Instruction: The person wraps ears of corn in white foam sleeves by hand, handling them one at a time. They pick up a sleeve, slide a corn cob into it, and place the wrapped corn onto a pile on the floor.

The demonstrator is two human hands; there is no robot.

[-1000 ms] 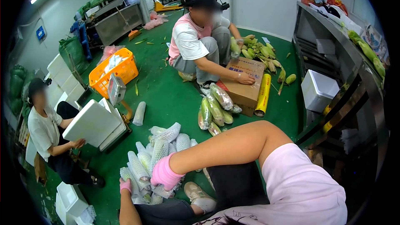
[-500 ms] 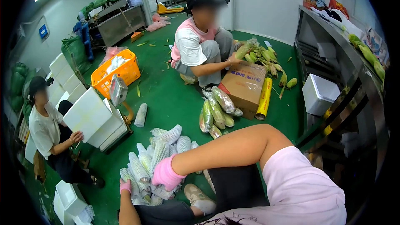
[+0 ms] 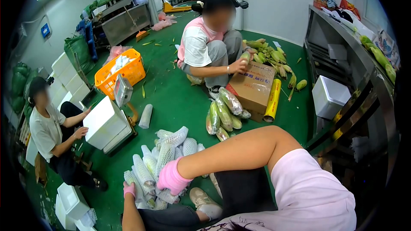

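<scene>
A heap of corn cobs in white foam net sleeves (image 3: 165, 154) lies on the floor in front of me. My left hand (image 3: 129, 189), in a pink glove, is closed around the end of a net-sleeved corn cob (image 3: 130, 177) at the heap's left edge. My right hand (image 3: 174, 178), also pink-gloved, presses into the right side of the heap with its fingers curled down; what they hold is hidden. One more sleeved cob (image 3: 145, 116) lies apart from the pile. Beyond it, several film-wrapped corn cobs (image 3: 223, 113) are stacked on the floor.
A co-worker (image 3: 209, 47) crouches by a cardboard box (image 3: 252, 90), a yellow roll (image 3: 272, 101) and loose corn (image 3: 269, 55). Another person (image 3: 47, 124) handles a white foam box (image 3: 104, 122) on a scale. An orange basket (image 3: 137, 70) stands behind; metal shelving (image 3: 342, 30) lines the right.
The left co-worker has lowered the white foam piece onto the box at the scale. The crouching co-worker's hands have shifted above the cardboard box with a cob. My hands have barely moved.
</scene>
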